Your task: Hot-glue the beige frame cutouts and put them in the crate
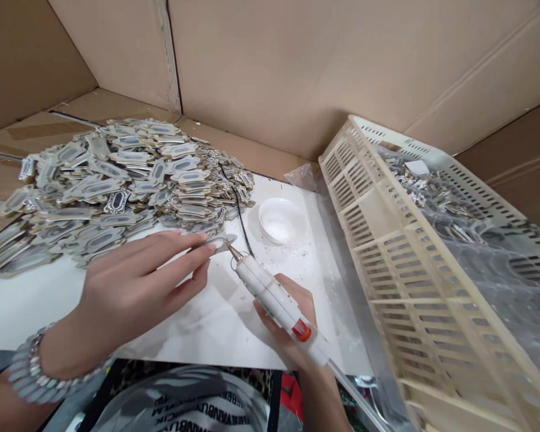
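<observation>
My right hand (pixel 297 306) is wrapped round a white hot glue gun (pixel 270 294) with a brass nozzle and a red switch. A clear stick runs out of its back end. My left hand (pixel 148 282), with a beaded bracelet at the wrist, pinches a small flat grey ornate plate (pixel 222 245) between its fingertips. The nozzle tip is at the plate's right part; whether it touches I cannot tell. Close beyond my left hand lies a large heap of similar flat frame-shaped pieces (pixel 130 174), some with black and white patterned faces.
A small white bowl (pixel 276 221) stands on the white table (pixel 175 336). On the right a cream plastic crate (pixel 387 270) holds metal pieces and clear plastic wrap. A dark cord (pixel 240 219) runs past the heap. Cardboard walls (pixel 270 72) enclose the back and sides.
</observation>
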Tool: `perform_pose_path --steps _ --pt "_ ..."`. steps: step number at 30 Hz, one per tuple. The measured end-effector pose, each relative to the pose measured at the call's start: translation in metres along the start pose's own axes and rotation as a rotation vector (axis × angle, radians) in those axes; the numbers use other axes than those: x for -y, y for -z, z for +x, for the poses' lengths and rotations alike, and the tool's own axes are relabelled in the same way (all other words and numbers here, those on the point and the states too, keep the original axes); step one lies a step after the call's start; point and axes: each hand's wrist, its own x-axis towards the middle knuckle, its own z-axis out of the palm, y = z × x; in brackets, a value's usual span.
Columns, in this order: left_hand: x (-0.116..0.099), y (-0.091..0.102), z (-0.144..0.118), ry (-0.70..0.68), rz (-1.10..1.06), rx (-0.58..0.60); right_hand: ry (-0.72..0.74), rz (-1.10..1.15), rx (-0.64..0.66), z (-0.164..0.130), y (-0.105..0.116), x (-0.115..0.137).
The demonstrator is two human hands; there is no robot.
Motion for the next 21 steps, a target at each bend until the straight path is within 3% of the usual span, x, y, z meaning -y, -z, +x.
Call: perform_pose_path --steps 9,14,17,21 --pt "0.0030 0.0057 0.0013 0.025 -0.033 0.003 0.016 0.013 -0.003 0.0014 0.0002 0.0013" --pt "0.0030 0.0050 0.0032 0.024 -0.082 -0.068 0.009 -0.005 0.005 0.0022 -0.0001 0.0004" --pt "0.0021 0.0064 0.0032 0.082 -0.127 -0.061 0.016 -0.012 0.012 0.0025 0.0000 0.0001" --pt "0.0028 0.0103 0.0002 0.054 -0.050 -0.010 0.002 -0.016 0.002 0.0025 -0.0001 0.0002"
